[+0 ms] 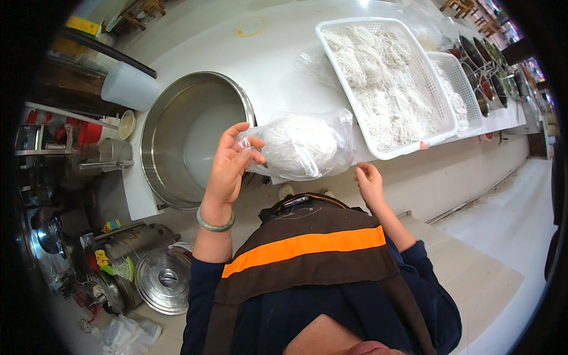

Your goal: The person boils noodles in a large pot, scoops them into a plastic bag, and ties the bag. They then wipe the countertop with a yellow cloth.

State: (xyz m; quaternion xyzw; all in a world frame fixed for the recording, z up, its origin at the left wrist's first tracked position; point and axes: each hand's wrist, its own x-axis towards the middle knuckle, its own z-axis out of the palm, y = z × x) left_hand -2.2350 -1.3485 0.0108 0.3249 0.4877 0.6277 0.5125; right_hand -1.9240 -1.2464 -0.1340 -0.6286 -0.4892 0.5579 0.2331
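A clear plastic bag [344,133] filled with white noodles [299,144] rests at the front edge of the white table. My left hand [228,166], with a green bangle at its wrist, has the gathered left end of the bag between thumb and fingers. Just right of the bag, by the table edge, my right hand [369,181] has its fingers curled in, and I see nothing in it. Left of the bag stands a large steel pot [148,146] with cloudy liquid at its bottom. A white plastic basket [448,115] at the right holds loose white noodles [381,84].
Beyond that basket are a second white basket [470,95] and several steel containers [486,82] of food. A translucent tub [128,86] stands behind the pot. Low at the left lies a steel lid [162,284] beside a large metal vessel [137,242].
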